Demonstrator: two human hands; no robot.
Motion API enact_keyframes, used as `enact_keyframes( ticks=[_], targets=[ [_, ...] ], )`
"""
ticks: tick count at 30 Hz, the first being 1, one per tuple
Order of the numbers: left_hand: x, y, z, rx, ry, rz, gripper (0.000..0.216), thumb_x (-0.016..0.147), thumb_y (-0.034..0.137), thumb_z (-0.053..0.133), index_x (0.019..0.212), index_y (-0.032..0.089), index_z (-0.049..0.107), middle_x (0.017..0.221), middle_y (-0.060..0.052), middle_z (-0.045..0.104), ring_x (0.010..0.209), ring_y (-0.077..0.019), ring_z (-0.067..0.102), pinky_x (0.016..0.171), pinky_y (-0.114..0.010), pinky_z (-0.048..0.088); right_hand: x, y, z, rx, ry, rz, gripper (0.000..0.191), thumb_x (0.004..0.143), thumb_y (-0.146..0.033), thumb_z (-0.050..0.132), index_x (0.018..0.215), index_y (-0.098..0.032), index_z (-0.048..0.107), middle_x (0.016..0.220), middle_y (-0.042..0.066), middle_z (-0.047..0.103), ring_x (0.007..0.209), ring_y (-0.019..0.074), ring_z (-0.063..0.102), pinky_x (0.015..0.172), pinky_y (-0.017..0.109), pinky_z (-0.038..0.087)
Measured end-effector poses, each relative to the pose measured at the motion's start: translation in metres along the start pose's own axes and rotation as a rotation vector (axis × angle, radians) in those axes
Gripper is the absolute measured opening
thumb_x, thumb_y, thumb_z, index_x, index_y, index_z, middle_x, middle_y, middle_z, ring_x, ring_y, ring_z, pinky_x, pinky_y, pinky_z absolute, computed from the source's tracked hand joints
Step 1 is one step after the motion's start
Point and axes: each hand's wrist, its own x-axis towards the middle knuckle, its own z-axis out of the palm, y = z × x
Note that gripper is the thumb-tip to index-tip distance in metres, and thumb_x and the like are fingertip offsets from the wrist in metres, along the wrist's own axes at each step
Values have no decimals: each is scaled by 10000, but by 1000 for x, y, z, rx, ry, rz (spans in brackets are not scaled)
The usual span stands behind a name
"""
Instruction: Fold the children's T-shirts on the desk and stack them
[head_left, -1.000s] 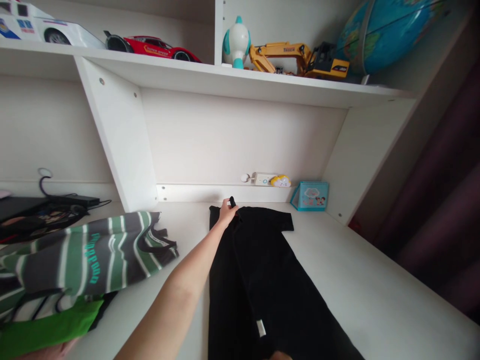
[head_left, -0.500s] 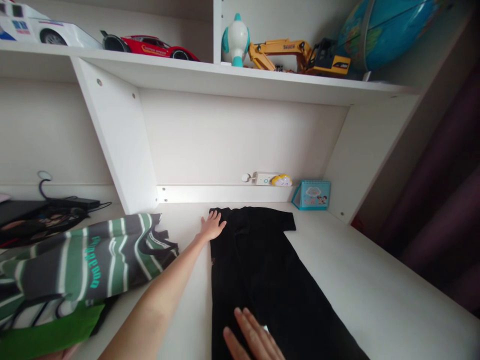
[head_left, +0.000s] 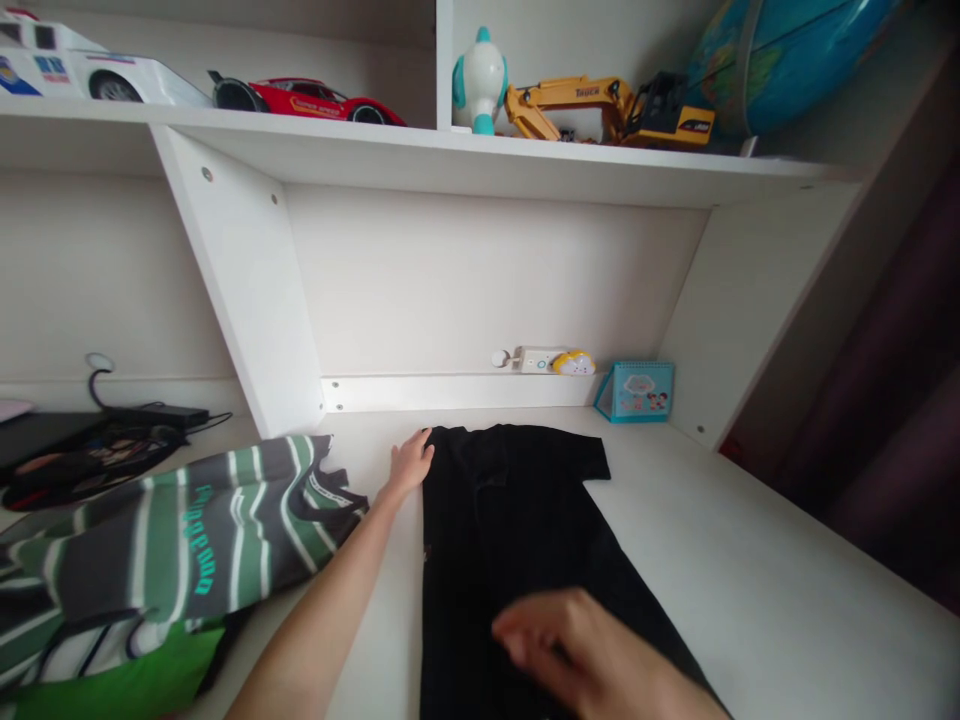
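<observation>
A black garment lies folded lengthwise on the white desk, one short sleeve sticking out to the right at its far end. My left hand rests at the garment's far left corner, fingers stretched out against the fabric edge. My right hand hovers low over the garment's near part; it is smeared by motion, the fingers seem to curl down onto the cloth. Whether it grips anything is not clear.
A green-and-grey striped shirt and a bright green cloth lie piled at the left. Cables and a dark device sit behind them. A blue box and a power strip stand at the back wall. Toy cars, an excavator and a globe fill the shelf above.
My left hand let go of the garment's top edge, flattened and slid left to its corner. My right hand rose into view over the near part of the garment and moved right.
</observation>
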Motion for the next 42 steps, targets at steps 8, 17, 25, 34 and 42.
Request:
enact_keyframes(
  ticks=[8,17,25,34,42],
  targets=[
    [-5,0,-1,82,-56,82,469,887,385,263,1313,229,381,1461,-25,169,1306,-265,216,1003,-528,220,165,118,-19,-6,115,623,205,858,-270,493,933,-115,605,877,46,617,815,141,585,762,300,461],
    [-3,4,0,143,-126,44,530,878,424,183,1373,252,263,1455,-3,182,1320,-278,172,992,-606,162,207,137,25,-29,265,926,310,860,-341,496,1100,-145,515,1068,61,549,905,156,557,772,358,476],
    [-4,6,-3,134,-145,43,511,878,425,178,1364,297,269,1460,8,169,1324,-277,157,989,-618,145,214,138,37,-100,410,758,181,811,-229,526,966,-144,568,1088,84,537,1038,186,484,868,332,405],
    [-2,2,2,98,-122,58,503,883,434,199,1358,294,290,1457,-7,179,1319,-289,167,984,-624,136,216,156,34,-7,443,724,472,729,-301,539,1139,-89,443,1022,157,576,987,235,545,753,281,434],
    [-2,3,1,103,-123,45,501,885,426,205,1362,290,282,1458,-6,175,1321,-287,160,987,-620,139,217,157,35,32,414,576,645,686,-221,567,1275,-159,313,1069,100,558,960,187,555,773,261,422]
  ],
)
